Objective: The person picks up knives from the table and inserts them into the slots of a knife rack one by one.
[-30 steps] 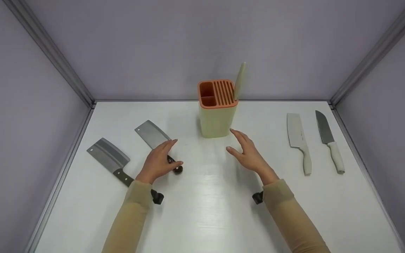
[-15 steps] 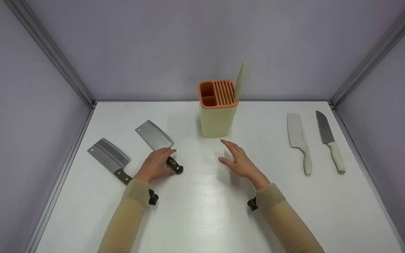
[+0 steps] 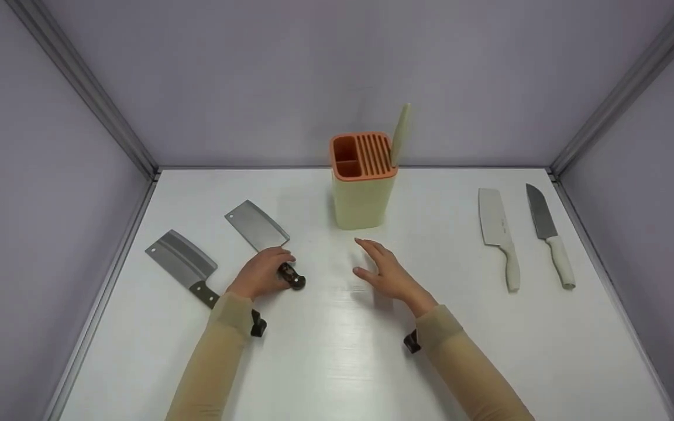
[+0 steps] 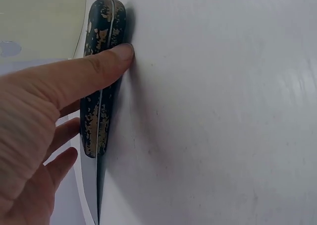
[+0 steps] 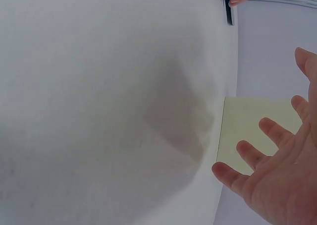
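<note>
the left hand (image 3: 260, 273) lies on the dark speckled handle (image 4: 100, 76) of a steel cleaver with a broad rectangular blade (image 3: 256, 225), its fingers curled over the handle and its thumb pressed along the near side, so it grasps the cleaver, which lies flat on the white surface (image 3: 337, 351) left of centre, blade pointing away and to the left. the right hand (image 3: 385, 272) hovers released, fingers straight and spread, above the middle of the surface, holding nothing, just in front of a pale green knife block with an orange slotted top (image 3: 363, 178). a second steel cleaver with a dark handle (image 3: 182, 263) lies further left. two knives with white handles, one broad-bladed (image 3: 496, 231) and one pointed (image 3: 547, 231), lie side by side at the right.
</note>
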Available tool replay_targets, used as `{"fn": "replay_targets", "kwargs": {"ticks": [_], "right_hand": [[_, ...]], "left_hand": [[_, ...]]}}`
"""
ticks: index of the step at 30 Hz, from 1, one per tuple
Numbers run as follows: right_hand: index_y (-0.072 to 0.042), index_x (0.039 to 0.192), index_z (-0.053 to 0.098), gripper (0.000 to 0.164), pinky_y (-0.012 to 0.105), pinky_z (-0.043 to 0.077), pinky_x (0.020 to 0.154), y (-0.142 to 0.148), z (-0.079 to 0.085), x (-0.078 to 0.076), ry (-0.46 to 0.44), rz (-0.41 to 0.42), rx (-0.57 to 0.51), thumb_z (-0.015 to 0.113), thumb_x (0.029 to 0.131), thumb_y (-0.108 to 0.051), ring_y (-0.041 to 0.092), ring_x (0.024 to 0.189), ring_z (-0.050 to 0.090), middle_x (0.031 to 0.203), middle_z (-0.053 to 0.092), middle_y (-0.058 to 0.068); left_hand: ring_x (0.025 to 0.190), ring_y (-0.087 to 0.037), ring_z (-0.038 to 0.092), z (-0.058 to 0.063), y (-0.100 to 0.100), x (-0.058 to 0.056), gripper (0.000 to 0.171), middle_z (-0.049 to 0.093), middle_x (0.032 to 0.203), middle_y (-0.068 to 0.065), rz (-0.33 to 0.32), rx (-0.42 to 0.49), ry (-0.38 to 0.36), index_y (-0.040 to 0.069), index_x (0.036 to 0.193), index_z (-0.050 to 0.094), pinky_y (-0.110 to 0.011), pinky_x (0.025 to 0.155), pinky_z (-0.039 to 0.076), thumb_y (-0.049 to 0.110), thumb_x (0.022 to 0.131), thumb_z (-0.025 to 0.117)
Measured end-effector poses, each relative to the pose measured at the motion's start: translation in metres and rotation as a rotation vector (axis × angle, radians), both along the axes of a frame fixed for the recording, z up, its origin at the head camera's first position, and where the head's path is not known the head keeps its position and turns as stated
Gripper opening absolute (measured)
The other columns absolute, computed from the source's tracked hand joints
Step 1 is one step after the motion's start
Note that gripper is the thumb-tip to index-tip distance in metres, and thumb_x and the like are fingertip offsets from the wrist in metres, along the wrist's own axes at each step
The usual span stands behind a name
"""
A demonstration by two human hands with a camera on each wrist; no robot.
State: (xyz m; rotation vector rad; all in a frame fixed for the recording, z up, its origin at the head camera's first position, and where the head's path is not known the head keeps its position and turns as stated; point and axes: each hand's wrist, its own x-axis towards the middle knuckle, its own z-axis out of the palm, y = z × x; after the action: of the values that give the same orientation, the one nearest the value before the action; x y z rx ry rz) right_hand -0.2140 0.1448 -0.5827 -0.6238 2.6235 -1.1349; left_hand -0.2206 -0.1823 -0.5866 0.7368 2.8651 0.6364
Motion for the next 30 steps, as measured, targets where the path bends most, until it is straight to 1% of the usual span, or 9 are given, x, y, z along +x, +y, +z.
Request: {"fn": "replay_targets", "kwargs": {"ticks": [4, 8, 12, 17, 21, 26, 30], "right_hand": [[-0.024, 0.157, 0.026, 0.07, 0.054, 0.024, 0.112, -0.002, -0.002, 0.002, 0.0, 0.014, 0.0, 0.057, 0.098, -0.047, 0.032, 0.143, 0.023, 0.158, 0.026, 0.009], [-0.024, 0.157, 0.026, 0.07, 0.056, 0.024, 0.111, -0.002, -0.003, 0.003, -0.002, 0.022, -0.005, 0.058, 0.098, -0.045, 0.034, 0.143, 0.023, 0.157, 0.026, 0.01], [-0.024, 0.157, 0.026, 0.07, 0.057, 0.024, 0.111, -0.002, -0.003, 0.004, -0.007, 0.021, -0.003, 0.058, 0.098, -0.046, 0.034, 0.143, 0.023, 0.157, 0.026, 0.009], [-0.025, 0.156, 0.028, 0.069, 0.053, 0.026, 0.111, -0.003, -0.004, 0.005, -0.013, 0.025, -0.011, 0.057, 0.098, -0.048, 0.03, 0.143, 0.025, 0.157, 0.028, 0.003], [-0.026, 0.155, 0.03, 0.067, 0.048, 0.028, 0.112, -0.006, -0.006, 0.007, -0.028, 0.041, -0.031, 0.058, 0.097, -0.047, 0.023, 0.142, 0.028, 0.155, 0.031, -0.003], [-0.03, 0.154, 0.031, 0.067, 0.045, 0.028, 0.112, -0.01, -0.007, 0.009, -0.05, 0.052, -0.06, 0.06, 0.096, -0.046, 0.018, 0.142, 0.028, 0.154, 0.033, -0.006], [-0.03, 0.153, 0.031, 0.067, 0.045, 0.027, 0.113, -0.014, -0.008, 0.009, -0.047, 0.047, -0.088, 0.062, 0.096, -0.045, 0.019, 0.142, 0.028, 0.154, 0.034, -0.004]], "left_hand": [[0.123, -0.028, 0.052, -0.001, 0.003, 0.0, 0.043, 0.061, 0.125, -0.01, -0.018, -0.008, -0.025, 0.006, 0.117, 0.069, -0.04, 0.107, 0.037, 0.009, 0.078, 0.084], [0.116, -0.026, 0.055, -0.002, 0.006, -0.003, 0.034, 0.062, 0.121, -0.007, -0.051, -0.056, -0.041, 0.009, 0.111, 0.073, -0.039, 0.102, 0.041, 0.008, 0.078, 0.084], [0.108, -0.026, 0.057, 0.0, 0.008, -0.004, 0.028, 0.062, 0.114, -0.006, -0.096, -0.076, -0.027, 0.01, 0.106, 0.075, -0.041, 0.097, 0.045, 0.011, 0.08, 0.083], [0.098, -0.022, 0.057, 0.001, 0.011, -0.003, 0.022, 0.061, 0.102, -0.002, -0.109, -0.082, -0.016, 0.011, 0.104, 0.075, -0.039, 0.091, 0.047, 0.012, 0.082, 0.081], [0.098, -0.021, 0.057, -0.002, 0.013, -0.004, 0.022, 0.061, 0.102, -0.001, -0.111, -0.098, 0.01, 0.011, 0.106, 0.073, -0.038, 0.09, 0.047, 0.014, 0.085, 0.078], [0.102, -0.022, 0.057, -0.006, 0.016, -0.004, 0.024, 0.063, 0.105, -0.003, -0.123, -0.111, 0.06, 0.01, 0.109, 0.071, -0.038, 0.092, 0.047, 0.017, 0.087, 0.077], [0.103, -0.023, 0.058, -0.008, 0.023, -0.004, 0.026, 0.064, 0.107, -0.004, -0.152, -0.108, 0.114, 0.008, 0.111, 0.068, -0.038, 0.094, 0.046, 0.019, 0.089, 0.074]]}}
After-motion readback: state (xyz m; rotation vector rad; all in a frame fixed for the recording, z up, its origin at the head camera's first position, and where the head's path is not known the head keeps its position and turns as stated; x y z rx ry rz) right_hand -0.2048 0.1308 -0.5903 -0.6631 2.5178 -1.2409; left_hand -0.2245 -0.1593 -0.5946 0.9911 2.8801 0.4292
